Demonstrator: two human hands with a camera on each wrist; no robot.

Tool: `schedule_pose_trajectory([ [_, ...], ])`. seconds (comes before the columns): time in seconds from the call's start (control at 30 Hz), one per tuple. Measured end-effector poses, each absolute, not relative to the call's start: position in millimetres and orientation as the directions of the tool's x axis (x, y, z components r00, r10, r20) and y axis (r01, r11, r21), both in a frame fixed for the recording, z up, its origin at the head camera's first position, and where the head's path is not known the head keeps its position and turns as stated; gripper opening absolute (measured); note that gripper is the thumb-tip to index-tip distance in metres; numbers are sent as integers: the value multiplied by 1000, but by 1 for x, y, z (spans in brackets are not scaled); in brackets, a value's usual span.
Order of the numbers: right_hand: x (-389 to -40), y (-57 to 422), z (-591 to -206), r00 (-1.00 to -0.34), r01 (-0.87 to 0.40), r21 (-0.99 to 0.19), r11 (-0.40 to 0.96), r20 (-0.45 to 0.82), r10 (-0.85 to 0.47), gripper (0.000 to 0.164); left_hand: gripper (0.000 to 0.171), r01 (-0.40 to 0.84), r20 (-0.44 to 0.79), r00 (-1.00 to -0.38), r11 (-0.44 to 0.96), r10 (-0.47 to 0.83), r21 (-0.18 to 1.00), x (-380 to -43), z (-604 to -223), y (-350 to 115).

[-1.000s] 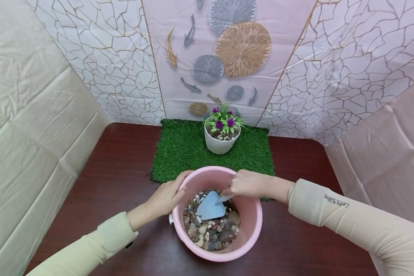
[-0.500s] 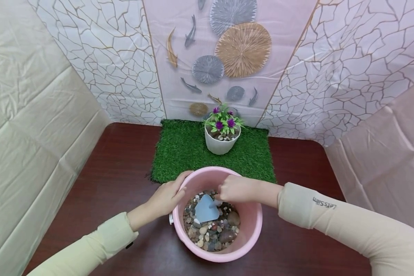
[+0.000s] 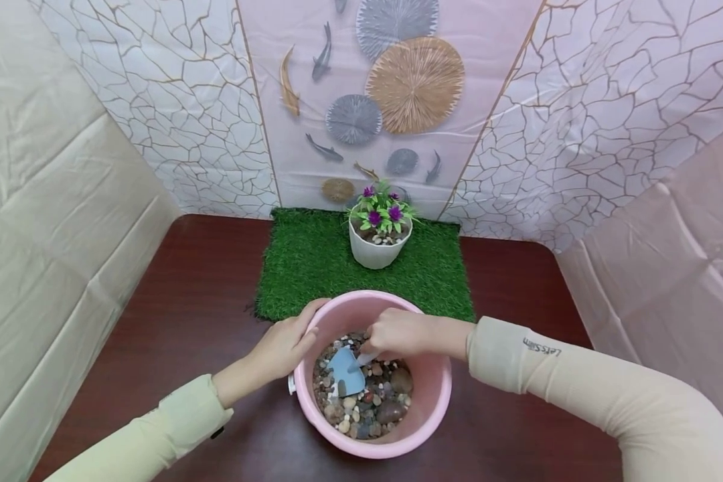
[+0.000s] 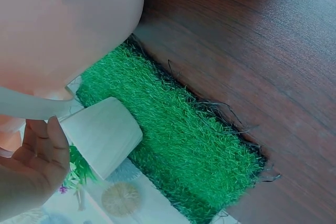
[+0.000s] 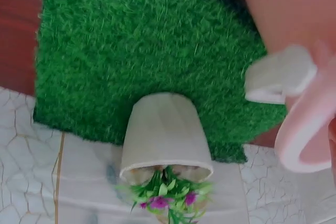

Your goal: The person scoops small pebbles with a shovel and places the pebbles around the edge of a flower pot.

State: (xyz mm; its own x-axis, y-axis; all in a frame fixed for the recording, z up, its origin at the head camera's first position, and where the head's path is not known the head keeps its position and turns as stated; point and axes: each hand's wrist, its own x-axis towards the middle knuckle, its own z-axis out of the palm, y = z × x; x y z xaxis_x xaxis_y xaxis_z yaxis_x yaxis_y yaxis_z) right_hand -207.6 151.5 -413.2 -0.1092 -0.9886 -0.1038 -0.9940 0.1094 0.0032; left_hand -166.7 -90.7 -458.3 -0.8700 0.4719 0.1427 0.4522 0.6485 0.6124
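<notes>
A pink bucket (image 3: 373,451) holds a layer of mixed pebbles (image 3: 354,423). My left hand (image 3: 283,345) grips its left rim, thumb inside and the other fingers over the outer side. In the left wrist view the fingers of that left hand (image 4: 42,161) curl at the rim, under the pale bucket handle (image 4: 31,103). Reaching down inside the bucket, my right hand (image 3: 400,331) holds a small light-blue shovel (image 3: 345,371) by its short handle. The shovel's blade lies against the pebbles on the left, with a few stones over its lower edge. The fist covers most of the handle.
Behind the bucket lies a green artificial grass mat (image 3: 301,268). On it stands a white pot (image 3: 378,253) with purple flowers. The dark red-brown table (image 3: 211,288) runs to both sides. Patterned cloth (image 3: 506,167) hangs behind, and plain cloth borders the left and right.
My right hand has moved left and down into the bucket, pushing the shovel's blade into the pebbles at the left. The left hand stays on the rim. The whole head view has shifted slightly.
</notes>
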Motion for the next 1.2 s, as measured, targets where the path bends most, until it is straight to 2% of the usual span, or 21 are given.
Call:
schedule_pose_trajectory([
  [0.2,-214,156,-409,-85,-993,-71,91,-88,-992,16,49,461,152,-866,641,477,614,-165,-459,-93],
  [0.4,-218,162,-404,-122,-987,-99,128,-61,-991,18,49,474,167,-861,638,480,607,-166,-457,-93],
  [0.6,-220,163,-399,-165,-979,-114,170,-53,-985,21,48,447,124,-867,642,483,623,-167,-456,-94],
  [0.87,-228,172,-395,-159,-976,-151,156,3,-987,29,49,466,144,-861,642,488,609,-169,-458,-94],
  [1.2,-228,177,-387,-196,-968,-153,200,-43,-980,31,50,466,150,-863,644,483,607,-168,-457,-94],
])
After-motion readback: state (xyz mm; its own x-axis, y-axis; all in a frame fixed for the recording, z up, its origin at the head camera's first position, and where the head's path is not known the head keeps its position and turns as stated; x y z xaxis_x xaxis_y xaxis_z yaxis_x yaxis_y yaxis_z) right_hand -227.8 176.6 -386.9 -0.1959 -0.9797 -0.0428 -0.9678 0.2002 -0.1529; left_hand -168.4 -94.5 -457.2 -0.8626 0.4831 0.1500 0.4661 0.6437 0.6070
